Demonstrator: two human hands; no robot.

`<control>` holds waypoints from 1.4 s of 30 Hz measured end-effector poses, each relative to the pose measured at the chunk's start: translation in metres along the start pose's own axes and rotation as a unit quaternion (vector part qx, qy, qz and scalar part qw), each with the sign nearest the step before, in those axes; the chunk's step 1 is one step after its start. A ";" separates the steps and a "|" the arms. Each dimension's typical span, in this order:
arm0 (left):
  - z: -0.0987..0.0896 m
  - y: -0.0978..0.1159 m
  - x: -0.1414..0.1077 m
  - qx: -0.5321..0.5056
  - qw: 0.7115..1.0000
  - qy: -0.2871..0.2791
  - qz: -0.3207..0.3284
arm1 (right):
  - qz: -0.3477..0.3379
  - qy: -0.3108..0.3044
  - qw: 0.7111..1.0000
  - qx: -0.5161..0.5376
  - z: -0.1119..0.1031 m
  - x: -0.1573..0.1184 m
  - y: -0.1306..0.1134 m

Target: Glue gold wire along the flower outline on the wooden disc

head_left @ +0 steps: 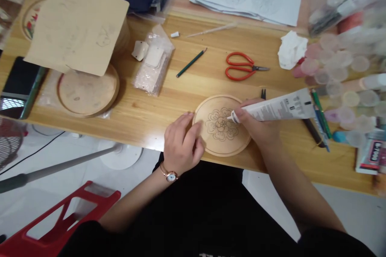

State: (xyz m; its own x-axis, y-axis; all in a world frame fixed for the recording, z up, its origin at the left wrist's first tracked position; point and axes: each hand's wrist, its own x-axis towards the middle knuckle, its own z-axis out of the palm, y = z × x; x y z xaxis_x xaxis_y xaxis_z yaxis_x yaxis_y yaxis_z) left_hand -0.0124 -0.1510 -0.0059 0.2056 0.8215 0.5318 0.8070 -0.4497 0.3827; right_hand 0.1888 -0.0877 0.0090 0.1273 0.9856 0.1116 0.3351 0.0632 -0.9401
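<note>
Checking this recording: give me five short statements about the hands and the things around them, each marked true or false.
1. The right hand holds a white tube. True.
2. The wooden disc is blank. False; it bears a flower drawing.
3. The left hand is at the disc's rim. True.
4. The watch is on the right wrist. False; it is on the left.
5. Red-handled scissors lie on the table. True.

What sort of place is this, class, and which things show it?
Probably a craft workspace: a squeeze tube held over a flower-patterned round board, with red-handled scissors lying nearby.
</note>
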 end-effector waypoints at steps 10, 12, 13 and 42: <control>0.002 0.000 0.000 0.019 1.000 -0.008 0.006 | -0.024 -0.026 0.999 -0.008 0.002 0.003 0.009; 0.002 -0.001 0.000 0.018 1.000 -0.010 0.006 | -0.029 -0.044 0.998 -0.021 0.002 0.004 0.009; 0.003 -0.001 -0.001 0.016 1.000 -0.012 0.005 | -0.030 -0.049 0.998 -0.028 0.002 0.004 0.010; 0.004 -0.002 -0.002 0.021 1.000 -0.011 0.010 | -0.046 -0.025 0.997 -0.065 0.001 -0.001 0.008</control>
State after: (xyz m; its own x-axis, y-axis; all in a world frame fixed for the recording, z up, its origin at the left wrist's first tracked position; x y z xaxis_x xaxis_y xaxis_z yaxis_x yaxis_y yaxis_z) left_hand -0.0120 -0.1509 -0.0108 0.2334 0.8203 0.5221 0.8251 -0.4512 0.3401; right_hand 0.1904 -0.0883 0.0007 0.0452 0.9835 0.1754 0.4617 0.1352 -0.8767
